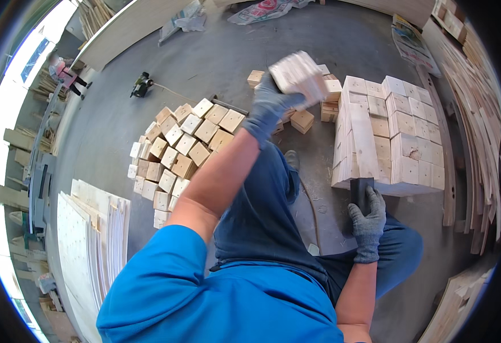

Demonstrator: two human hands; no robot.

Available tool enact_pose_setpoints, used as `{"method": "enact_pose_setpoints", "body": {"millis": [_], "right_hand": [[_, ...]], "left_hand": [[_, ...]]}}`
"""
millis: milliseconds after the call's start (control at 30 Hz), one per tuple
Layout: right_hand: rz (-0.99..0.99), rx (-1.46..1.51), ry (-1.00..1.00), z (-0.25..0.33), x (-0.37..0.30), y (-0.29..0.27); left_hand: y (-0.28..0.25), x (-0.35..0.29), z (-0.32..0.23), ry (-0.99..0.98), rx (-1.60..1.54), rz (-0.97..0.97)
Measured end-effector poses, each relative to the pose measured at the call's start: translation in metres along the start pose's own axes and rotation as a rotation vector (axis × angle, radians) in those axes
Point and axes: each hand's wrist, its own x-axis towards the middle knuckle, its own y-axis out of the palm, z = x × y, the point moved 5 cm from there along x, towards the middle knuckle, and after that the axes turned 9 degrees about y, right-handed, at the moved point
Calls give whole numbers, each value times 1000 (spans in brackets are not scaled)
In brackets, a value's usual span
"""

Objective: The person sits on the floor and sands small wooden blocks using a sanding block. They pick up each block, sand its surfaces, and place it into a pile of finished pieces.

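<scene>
My left hand (273,103), in a grey glove, is raised ahead of me with its fingers wrapped round a pale wooden block (299,77), which is smeared by motion. At the near edge of a squared stack of wooden blocks (385,131), my gloved right hand (367,220) grips a dark, flat rectangular block (362,191); its exact kind cannot be made out. To the left of my legs lies a broad pile of loose wooden blocks (185,143). A few more loose blocks (302,121) sit on the floor beyond my left hand.
Long wooden boards (476,131) line the right side, and pale panels (90,240) stand at the lower left. A cord (313,214) runs along the floor by my legs. A small green machine (141,86) and another person (66,74) are farther off, left.
</scene>
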Motion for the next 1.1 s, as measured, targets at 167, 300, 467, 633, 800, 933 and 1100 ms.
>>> {"method": "enact_pose_setpoints", "body": {"millis": [167,300,467,633,800,933,1100], "right_hand": [[47,-2,7,10,5,22],[77,162,66,-2,6,35],[92,134,64,-12,10,37],[150,97,73,1,13,46],[197,40,63,17,12,60],[230,-4,51,18,15,67],[250,-112,53,12,14,72]], "left_hand": [[-148,-17,-44,-79,317,-184],[-263,-89,-58,-171,318,-426],[-346,-211,-87,-212,281,-681],[-405,-320,-137,-275,326,-940],[-464,-424,-191,-218,431,-1219],[-469,-492,-213,-152,547,-1433],[-476,-609,-207,-257,732,-1644]]}}
